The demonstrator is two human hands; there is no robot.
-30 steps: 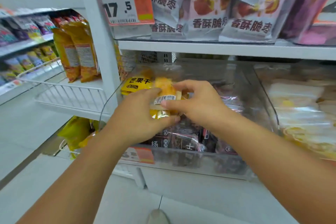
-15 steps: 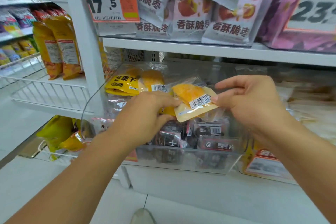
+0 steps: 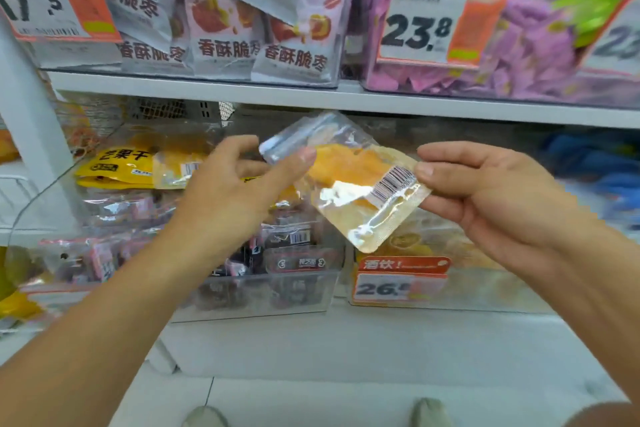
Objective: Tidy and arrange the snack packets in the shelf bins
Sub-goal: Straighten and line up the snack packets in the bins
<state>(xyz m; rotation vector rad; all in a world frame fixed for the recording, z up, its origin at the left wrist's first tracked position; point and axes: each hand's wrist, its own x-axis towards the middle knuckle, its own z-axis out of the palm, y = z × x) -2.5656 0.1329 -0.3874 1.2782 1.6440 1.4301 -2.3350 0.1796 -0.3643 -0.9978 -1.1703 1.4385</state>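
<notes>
The dried-mango packet held up in front of the shelf is clear and glossy, showing orange-yellow fruit inside, with a white label bearing a black barcode. Behind it, packets in the clear bin are bright yellow with black lettering; lower ones are dark with pink and white markings. The upper shelf is white. Its jujube packets are pale pink and grey with red-and-yellow fruit pictures and dark characters. The neighbouring bin holds purple-pink wrappers. Price tags are white and orange with black numerals.
</notes>
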